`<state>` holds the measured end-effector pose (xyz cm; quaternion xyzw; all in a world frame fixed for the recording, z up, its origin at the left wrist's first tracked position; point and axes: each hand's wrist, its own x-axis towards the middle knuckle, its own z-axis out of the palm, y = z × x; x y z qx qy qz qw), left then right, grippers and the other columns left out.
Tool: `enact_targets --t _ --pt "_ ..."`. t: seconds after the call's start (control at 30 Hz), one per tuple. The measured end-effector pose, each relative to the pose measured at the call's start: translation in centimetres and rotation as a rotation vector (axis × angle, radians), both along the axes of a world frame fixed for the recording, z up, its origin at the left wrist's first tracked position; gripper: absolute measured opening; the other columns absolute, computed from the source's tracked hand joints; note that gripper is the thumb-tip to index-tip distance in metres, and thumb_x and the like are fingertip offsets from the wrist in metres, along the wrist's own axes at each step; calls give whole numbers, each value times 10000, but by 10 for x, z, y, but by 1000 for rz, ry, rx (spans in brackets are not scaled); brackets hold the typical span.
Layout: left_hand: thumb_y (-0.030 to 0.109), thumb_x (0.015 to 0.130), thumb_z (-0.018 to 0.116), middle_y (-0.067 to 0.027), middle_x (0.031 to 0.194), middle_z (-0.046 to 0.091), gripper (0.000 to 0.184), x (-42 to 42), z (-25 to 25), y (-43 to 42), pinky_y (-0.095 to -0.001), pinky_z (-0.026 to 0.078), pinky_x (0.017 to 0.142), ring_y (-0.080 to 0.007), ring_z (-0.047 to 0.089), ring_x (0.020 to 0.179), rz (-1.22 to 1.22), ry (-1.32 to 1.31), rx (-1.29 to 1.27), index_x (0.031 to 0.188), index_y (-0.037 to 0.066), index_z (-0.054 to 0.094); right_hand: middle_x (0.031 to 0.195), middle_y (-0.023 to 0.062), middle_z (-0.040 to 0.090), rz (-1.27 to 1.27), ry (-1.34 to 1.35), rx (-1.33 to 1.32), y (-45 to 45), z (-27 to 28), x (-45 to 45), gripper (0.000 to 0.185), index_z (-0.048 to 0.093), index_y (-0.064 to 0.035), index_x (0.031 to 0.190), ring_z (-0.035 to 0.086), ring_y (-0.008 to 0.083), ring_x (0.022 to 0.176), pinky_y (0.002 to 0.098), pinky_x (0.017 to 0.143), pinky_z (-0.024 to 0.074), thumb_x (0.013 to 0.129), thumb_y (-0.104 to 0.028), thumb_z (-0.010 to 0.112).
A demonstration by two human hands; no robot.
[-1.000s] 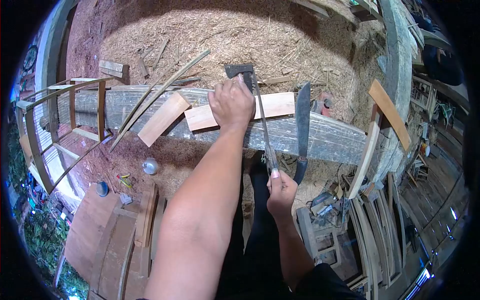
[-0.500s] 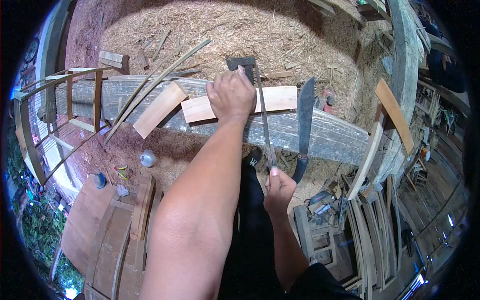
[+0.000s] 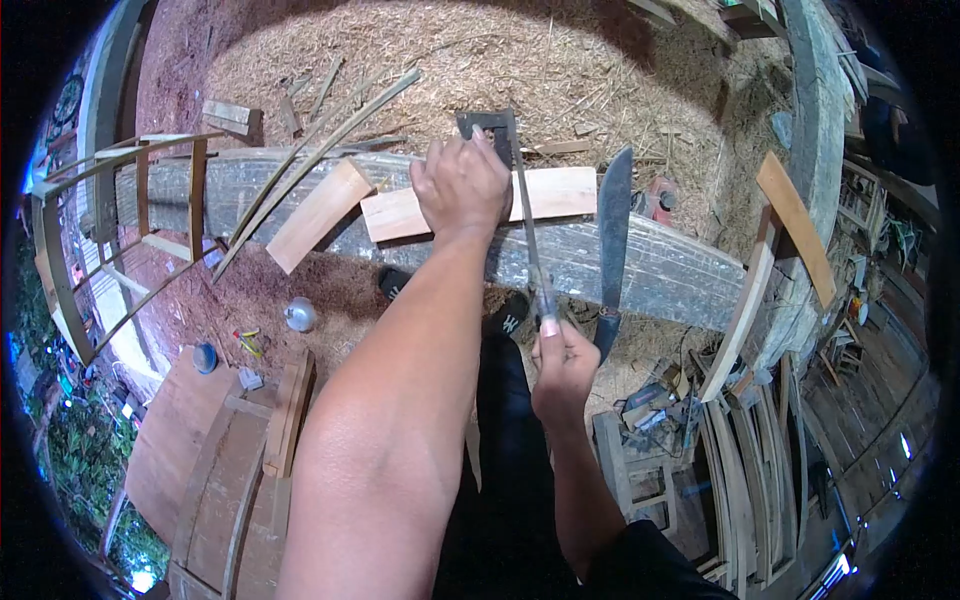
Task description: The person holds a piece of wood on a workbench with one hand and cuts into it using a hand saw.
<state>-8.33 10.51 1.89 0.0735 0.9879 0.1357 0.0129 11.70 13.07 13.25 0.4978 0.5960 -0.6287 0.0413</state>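
A person bends over a weathered timber beam in a workshop strewn with wood shavings, both hands engaged. The left hand, back upward, is closed around a dark hatchet-like tool, whose blocky head shows beyond the knuckles at the far edge of the beam. The right hand, on the near side of the beam, grips the near end of a long, thin, file-like bar, its thumb laid along the top; the bar runs away across the beam, its far end just beside the right side of the dark head, though whether the two touch cannot be told. Under the left hand and the bar, a pale wooden board lies across the beam, with a second pale piece slanting to its left. To the right, a broad-bladed machete lies over the beam, its dark handle reaching past the near edge, close to the right hand. Thin wooden strips cross the beam at left, near a slatted wooden frame; at far right, a curved plank leans by a post.
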Motion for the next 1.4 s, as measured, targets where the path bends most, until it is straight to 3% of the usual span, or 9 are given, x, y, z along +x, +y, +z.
enact_targets --t 0.27,0.37,0.5,0.53,0.6,0.73,1.07,1.17,1.4 --pt "249 970 532 -93 867 737 361 1 -4 -3 -456 443 827 -260 659 906 -9 -18 -10 751 60 748 625 -9 497 20 -74 -29 15 17 -9 317 587 -20 762 465 87 590 296 555 383 1011 -215 589" --pt "254 972 530 -94 872 737 367 -2 -2 -1 -454 439 843 -271 659 911 -17 -52 -9 760 53 752 625 30 547 299 188 191 10 20 -6 208 606 -44 819 552 128 549 316 549 444 935 -188 701" --pt "262 968 545 -91 831 729 351 -3 -6 -1 -470 469 798 -269 682 849 -28 15 -29 737 68 726 588 35 513 274 240 512 10 1 34 197 573 -32 780 509 114 504 307 494 404 918 -99 696" --pt "262 968 544 -92 824 728 352 -3 -6 -1 -474 472 799 -271 683 845 -24 20 -19 738 69 727 588 35 513 275 235 504 4 6 48 197 573 -32 780 509 114 504 307 494 404 918 -99 696" --pt "263 968 542 -94 817 727 353 1 -4 -1 -478 475 800 -273 683 841 -19 23 -8 738 70 727 569 27 480 163 44 128 -4 17 72 209 552 -31 756 478 86 504 294 485 394 919 -72 677" --pt "271 967 548 -95 814 727 354 2 -6 0 -488 487 821 -281 686 850 -12 58 -1 733 74 727 568 0 460 134 117 317 4 9 -6 308 487 -50 716 445 54 534 264 491 347 957 -120 664" --pt "274 979 531 -118 831 734 369 -1 -3 0 -482 491 826 -294 689 862 -34 27 -20 761 65 742 624 -53 396 130 122 231 -3 21 22 280 506 -26 725 367 33 597 258 521 283 946 -92 664" --pt "270 982 522 -122 841 738 371 1 -6 -1 -481 488 821 -292 688 862 -20 58 -49 771 64 747 548 37 428 95 96 258 6 -12 -24 302 499 -37 706 444 74 520 305 500 362 936 -138 668" --pt "260 979 523 -117 835 735 364 0 -6 -2 -467 488 807 -286 687 866 -25 37 -40 768 64 747 574 31 442 115 151 213 -3 31 40 306 491 -22 696 425 79 529 296 489 322 940 -116 650"
